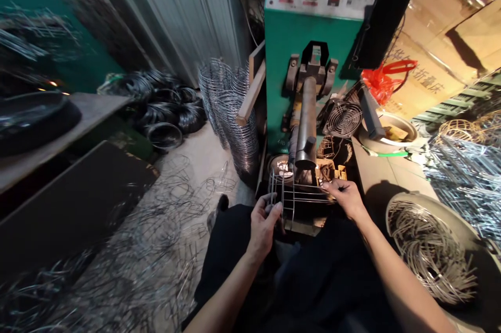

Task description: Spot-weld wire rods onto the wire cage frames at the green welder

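Observation:
Between my two hands a small wire rack (293, 200) of thin crossed metal rods is held up, over my lap. My left hand (264, 222) has its fingers closed on the rack's left end. At the other end, my right hand (344, 197) pinches the long rods between thumb and fingers. Just beyond the rack the thick metal arm (307, 124) of a green machine (282, 77) points toward me, its blunt end a little above the rods. I cannot tell whether the rack touches the machine.
Stacks of wire rings (237, 119) stand left of the machine, near a wooden bar (250, 95). Loose wire (156, 239) litters the floor. At right are a basin (395, 205) of bent wires and a heap of metal rods (465, 181). A dark board (70, 202) leans at left.

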